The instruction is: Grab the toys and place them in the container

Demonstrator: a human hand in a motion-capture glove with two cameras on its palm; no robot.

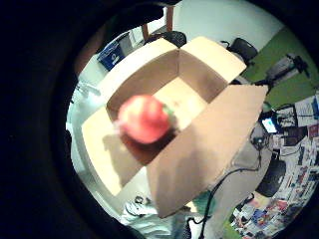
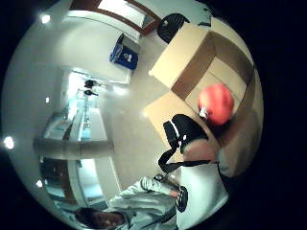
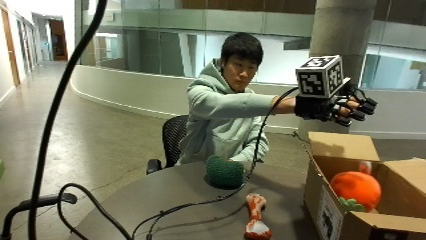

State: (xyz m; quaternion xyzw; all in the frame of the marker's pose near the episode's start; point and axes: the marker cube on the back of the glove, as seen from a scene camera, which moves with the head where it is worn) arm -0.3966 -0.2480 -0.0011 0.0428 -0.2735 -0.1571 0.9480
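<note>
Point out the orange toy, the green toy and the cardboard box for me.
orange toy (image 3: 357, 189): outside view, middle of its round body, over the box opening.
green toy (image 3: 224, 172): outside view, centre of its fuzzy front.
cardboard box (image 3: 317, 192): outside view, near side wall.

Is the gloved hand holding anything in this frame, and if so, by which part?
Nothing is held. The gloved right hand hangs above the cardboard box with its fingers spread, no grip on anything. The orange toy is apart from the hand, at the box's opening.

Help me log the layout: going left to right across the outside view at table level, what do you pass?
Green toy → bone-shaped toy → cardboard box, with the orange toy at its opening.
</note>
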